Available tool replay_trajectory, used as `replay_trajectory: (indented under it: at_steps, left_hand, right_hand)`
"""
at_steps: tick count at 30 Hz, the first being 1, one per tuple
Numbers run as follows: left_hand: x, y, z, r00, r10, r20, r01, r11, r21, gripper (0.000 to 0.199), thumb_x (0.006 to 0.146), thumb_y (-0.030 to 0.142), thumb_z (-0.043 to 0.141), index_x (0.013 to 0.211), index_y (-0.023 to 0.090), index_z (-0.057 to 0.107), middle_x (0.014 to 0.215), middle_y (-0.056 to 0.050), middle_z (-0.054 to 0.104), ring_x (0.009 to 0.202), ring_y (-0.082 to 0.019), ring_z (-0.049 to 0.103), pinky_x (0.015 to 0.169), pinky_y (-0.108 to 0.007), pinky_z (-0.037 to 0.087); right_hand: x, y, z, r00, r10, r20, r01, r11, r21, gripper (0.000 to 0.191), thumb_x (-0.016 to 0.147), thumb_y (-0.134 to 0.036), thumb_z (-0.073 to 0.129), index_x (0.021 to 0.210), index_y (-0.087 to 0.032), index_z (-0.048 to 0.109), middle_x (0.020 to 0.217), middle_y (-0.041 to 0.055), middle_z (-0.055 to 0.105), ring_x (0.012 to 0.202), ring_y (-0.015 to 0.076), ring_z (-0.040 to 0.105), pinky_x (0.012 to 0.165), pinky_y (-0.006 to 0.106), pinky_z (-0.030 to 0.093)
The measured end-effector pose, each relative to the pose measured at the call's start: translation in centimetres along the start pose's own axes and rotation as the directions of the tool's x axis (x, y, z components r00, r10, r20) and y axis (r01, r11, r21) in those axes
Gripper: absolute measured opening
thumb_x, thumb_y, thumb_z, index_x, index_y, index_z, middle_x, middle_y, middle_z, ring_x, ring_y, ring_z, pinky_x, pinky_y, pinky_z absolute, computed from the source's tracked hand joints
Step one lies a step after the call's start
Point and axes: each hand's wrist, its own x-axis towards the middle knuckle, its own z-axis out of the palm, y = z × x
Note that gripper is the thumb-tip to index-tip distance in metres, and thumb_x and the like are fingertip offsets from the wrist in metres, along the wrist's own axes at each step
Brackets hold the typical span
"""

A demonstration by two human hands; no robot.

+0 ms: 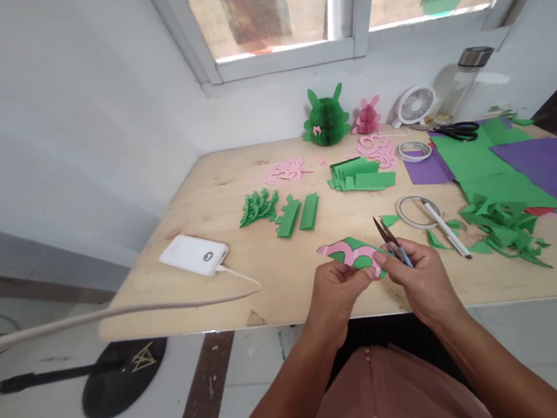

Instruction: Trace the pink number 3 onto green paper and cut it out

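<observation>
Near the table's front edge, my left hand [338, 288] pinches a pink paper cutout [350, 254] laid over a piece of green paper [362, 262]. Fingers of my right hand [420, 277] touch the right end of these papers. That same hand also grips a pair of scissors [394, 244] with blue handles, its dark blades pointing away from me and apart at the tips. Beyond lie a folded green strip [309, 211], a green strip with a cut edge [288, 216] and a heap of green cut shapes [258, 207].
A white power bank [191, 255] with a cable lies at left. Green scraps [504, 226], a white marker [446, 229] and tape rolls [413, 151] are at right. Green [326, 120] and pink paper figures [367, 118], a small fan [416, 104] and a bottle [464, 86] stand by the wall.
</observation>
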Motion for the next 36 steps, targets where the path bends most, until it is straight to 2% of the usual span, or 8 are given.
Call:
replay_trajectory:
  at_steps: [8, 22, 30, 36]
  left_hand:
    - [0.17, -0.38, -0.3, 1.0, -0.003, 0.016, 0.003, 1.0, 0.025, 0.026, 0.058, 0.036, 0.084, 0.065, 0.012, 0.075, 0.063, -0.006, 0.068, 0.064, -0.016, 0.058, 0.071, -0.028, 0.044]
    - [0.57, -0.54, -0.16, 0.999, -0.02, 0.042, 0.021, 1.0, -0.021, 0.03, 0.053, 0.039, 0.087, 0.065, 0.013, 0.076, 0.066, -0.005, 0.069, 0.065, -0.015, 0.057, 0.071, -0.026, 0.044]
    - [0.52, -0.4, 0.02, 0.998, -0.006, 0.063, 0.01, 0.998, -0.062, 0.03, 0.051, 0.038, 0.088, 0.059, 0.014, 0.074, 0.063, -0.003, 0.068, 0.065, -0.015, 0.058, 0.073, -0.027, 0.045]
    - [0.82, -0.97, -0.21, 0.998, -0.028, 0.056, 0.032, 0.997, -0.067, 0.035, 0.053, 0.039, 0.088, 0.07, 0.011, 0.076, 0.065, -0.004, 0.069, 0.063, -0.014, 0.059, 0.071, -0.027, 0.046]
  right_hand:
    - [-0.02, 0.0, -0.03, 1.0, 0.0, 0.005, 0.0, 1.0, -0.001, 0.022, 0.063, -0.031, 0.08, 0.061, -0.017, 0.063, 0.049, -0.0061, 0.045, 0.046, 0.0064, 0.028, 0.043, 0.023, 0.02]
    - [0.32, 0.4, -0.43, 1.0, -0.002, 0.009, 0.002, 1.0, 0.025, 0.028, 0.066, -0.036, 0.08, 0.06, -0.017, 0.06, 0.05, -0.0061, 0.041, 0.046, 0.0061, 0.026, 0.042, 0.023, 0.017]
    - [0.33, 0.18, -0.38, 1.0, 0.008, -0.001, -0.008, 0.999, 0.04, 0.033, 0.065, -0.037, 0.082, 0.058, -0.017, 0.057, 0.053, -0.0051, 0.044, 0.048, 0.0065, 0.03, 0.044, 0.023, 0.023]
    - [0.5, 0.3, -0.45, 0.999, 0.032, -0.024, -0.031, 0.998, 0.052, 0.035, 0.062, -0.037, 0.084, 0.058, -0.017, 0.056, 0.054, -0.0055, 0.043, 0.049, 0.0062, 0.03, 0.044, 0.022, 0.022]
